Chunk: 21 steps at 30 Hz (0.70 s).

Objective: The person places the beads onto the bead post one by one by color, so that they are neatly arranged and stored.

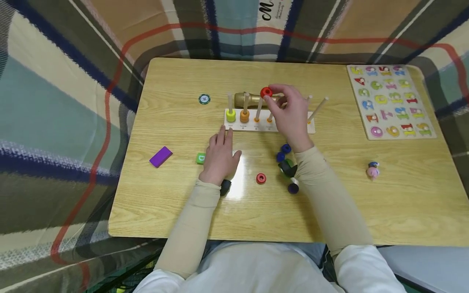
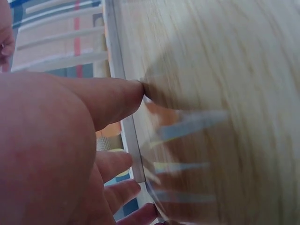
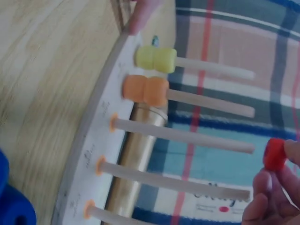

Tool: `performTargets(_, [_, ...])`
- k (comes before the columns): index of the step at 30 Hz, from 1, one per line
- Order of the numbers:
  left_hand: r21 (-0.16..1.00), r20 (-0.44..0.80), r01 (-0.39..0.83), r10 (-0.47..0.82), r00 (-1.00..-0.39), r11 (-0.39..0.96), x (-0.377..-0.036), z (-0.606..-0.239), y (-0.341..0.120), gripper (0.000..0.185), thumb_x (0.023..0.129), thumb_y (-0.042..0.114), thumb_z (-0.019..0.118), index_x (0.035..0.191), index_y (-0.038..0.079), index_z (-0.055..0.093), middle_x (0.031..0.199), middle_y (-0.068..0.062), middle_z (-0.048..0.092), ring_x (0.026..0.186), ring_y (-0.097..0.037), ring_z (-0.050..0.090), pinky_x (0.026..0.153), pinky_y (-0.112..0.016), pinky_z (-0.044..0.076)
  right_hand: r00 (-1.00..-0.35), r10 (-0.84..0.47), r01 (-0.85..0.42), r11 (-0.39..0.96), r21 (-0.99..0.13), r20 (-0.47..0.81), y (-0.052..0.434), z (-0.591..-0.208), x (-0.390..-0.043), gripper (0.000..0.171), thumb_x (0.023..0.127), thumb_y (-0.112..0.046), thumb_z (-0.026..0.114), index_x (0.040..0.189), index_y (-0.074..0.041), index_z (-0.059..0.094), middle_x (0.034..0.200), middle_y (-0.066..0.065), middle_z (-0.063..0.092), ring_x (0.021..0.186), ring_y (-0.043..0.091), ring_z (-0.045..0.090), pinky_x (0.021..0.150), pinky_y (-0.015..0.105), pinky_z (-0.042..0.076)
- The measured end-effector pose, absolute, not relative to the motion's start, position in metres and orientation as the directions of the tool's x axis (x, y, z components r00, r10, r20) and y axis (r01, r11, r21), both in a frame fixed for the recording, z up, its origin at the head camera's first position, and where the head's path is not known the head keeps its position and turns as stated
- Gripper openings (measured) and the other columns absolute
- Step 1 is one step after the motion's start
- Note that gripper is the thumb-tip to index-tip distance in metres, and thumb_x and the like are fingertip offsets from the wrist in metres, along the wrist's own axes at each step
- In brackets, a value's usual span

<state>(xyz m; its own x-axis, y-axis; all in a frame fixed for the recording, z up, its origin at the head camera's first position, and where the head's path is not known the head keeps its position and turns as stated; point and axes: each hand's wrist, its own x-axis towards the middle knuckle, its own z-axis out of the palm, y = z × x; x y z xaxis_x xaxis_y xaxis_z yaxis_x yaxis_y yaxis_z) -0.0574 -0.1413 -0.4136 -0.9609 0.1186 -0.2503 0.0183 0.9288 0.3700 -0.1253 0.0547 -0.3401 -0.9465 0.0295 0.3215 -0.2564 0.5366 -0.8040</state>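
Note:
A red ring-shaped bead [image 1: 266, 92] is pinched between the thumb and fingers of my right hand [image 1: 292, 112], held near the top of the third peg [image 1: 258, 109] from the left. In the right wrist view the bead [image 3: 274, 153] is beside the peg tips, off the pegs. The white peg board [image 1: 264, 127] carries yellow beads [image 1: 230, 115] on its first peg and orange beads [image 1: 244, 116] on its second. With straight fingers, my left hand [image 1: 221, 158] touches the board's front left edge. Another red bead [image 1: 261, 178] lies on the table in front.
Blue beads [image 1: 286, 148] and a dark bead [image 1: 293, 188] lie by my right forearm. Behind the board lies a gold cylinder [image 1: 239, 99]. Around are a round chip [image 1: 204, 99], purple block [image 1: 160, 157], green block [image 1: 200, 158], small figurine [image 1: 373, 171] and letter board [image 1: 393, 101].

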Motion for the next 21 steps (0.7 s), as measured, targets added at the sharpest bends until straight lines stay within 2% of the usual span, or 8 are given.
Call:
performTargets(8, [0.358,-0.252,0.028,0.126,-0.959,0.933,-0.059,-0.417,-0.14,0.077,0.104,0.043,0.054,0.165,0.012,0.018,0.173,-0.013,0.007,0.153,-0.038,0.022,0.116,-0.053,0.039,-0.94,-0.017,-0.265,0.666,-0.697,0.341,0.051,-0.349,-0.134,0.033,0.098,-0.028,0.07,0.125,-0.01,0.073,0.117,0.012,0.073,0.075,0.023,0.06,0.063,0.023,0.038])
performTargets(16, [0.366,-0.252,0.022,0.121,-0.96,0.93,-0.058,-0.416,-0.141,0.076,0.104,0.042,0.054,0.165,0.012,0.018,0.173,-0.012,0.008,0.152,-0.038,0.022,0.116,-0.053,0.039,-0.94,-0.048,-0.284,0.662,-0.693,0.339,0.053,-0.354,-0.133,0.03,0.098,-0.021,0.069,0.126,-0.011,0.073,0.122,0.012,0.071,0.079,0.022,0.063,0.064,0.02,0.038])
performTargets(21, [0.373,-0.246,0.018,0.117,-0.962,0.928,-0.058,-0.417,-0.142,0.077,0.104,0.042,0.055,0.164,0.012,0.019,0.173,-0.013,0.008,0.152,-0.038,0.022,0.116,-0.053,0.039,-0.935,-0.065,-0.303,0.654,-0.693,0.348,0.057,-0.354,-0.13,0.027,0.099,-0.018,0.068,0.125,-0.011,0.074,0.12,0.01,0.073,0.08,0.022,0.065,0.067,0.022,0.043])
